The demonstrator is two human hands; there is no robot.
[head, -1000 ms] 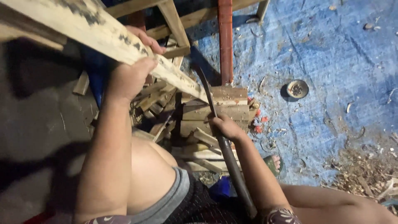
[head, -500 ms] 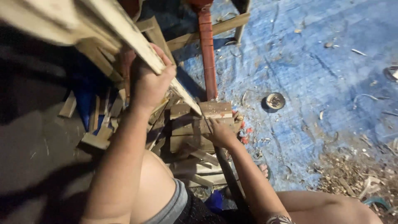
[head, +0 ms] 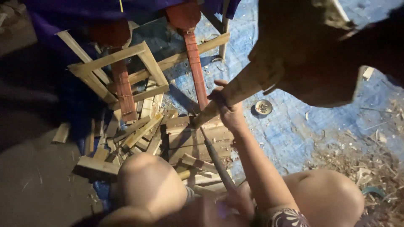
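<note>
Fingers point(head: 219, 96) of one hand point(head: 227, 107) closed round a long pale bamboo slat point(head: 235, 94).

Slat's tip rests on the stacked wooden block point(head: 193, 138); a dark metal blade point(head: 216, 159) lies along it; its handle hand is hidden. Cut strips point(head: 139, 130) piled; slat looks unsplit.

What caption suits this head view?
Seated on a blue tarp, a person's hand grips a bamboo piece above stacked wooden offcuts.

Blue tarp point(head: 294, 138), grey floor point(head: 33, 189) (dim light)
</note>
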